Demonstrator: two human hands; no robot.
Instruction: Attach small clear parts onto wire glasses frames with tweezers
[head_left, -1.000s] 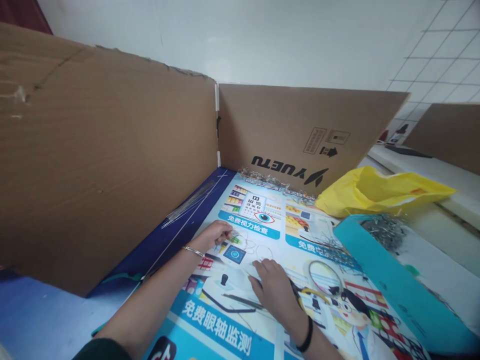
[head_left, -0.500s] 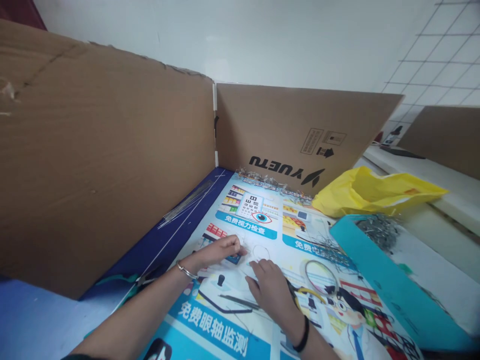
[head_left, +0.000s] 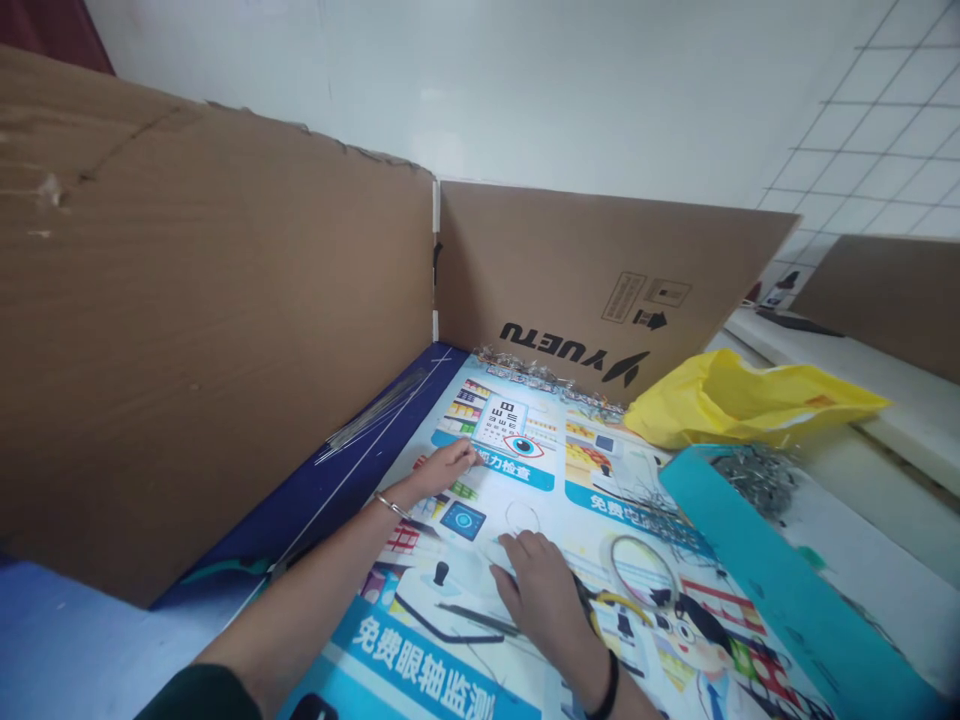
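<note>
My left hand (head_left: 448, 467) is closed in a pinch over the printed poster (head_left: 517, 690), near the eye-chart picture. Whatever its fingertips hold, if anything, is too thin to make out. Resting low on the same poster, my right hand (head_left: 541, 572) has its thumb apart from bent fingers, with nothing plainly held. A thin, faint wire loop (head_left: 523, 503) lies just beyond its fingertips. To the right of that hand are a coiled ring of wire (head_left: 613, 556) and a tool with a yellow handle (head_left: 624, 602), partly hidden by the hand.
Cardboard panels (head_left: 225, 300) stand at the left and back. Straight thin wires (head_left: 371, 415) lie on the blue strip. On the right are a yellow bag (head_left: 750, 400), a teal box (head_left: 795, 590) and tangled wire pieces (head_left: 757, 482). A teal-handled tool (head_left: 225, 570) lies at the left.
My left hand has moved forward, away from my right hand, up to the eye-chart picture. My right hand stays nearly in place. The view has tilted slightly.
</note>
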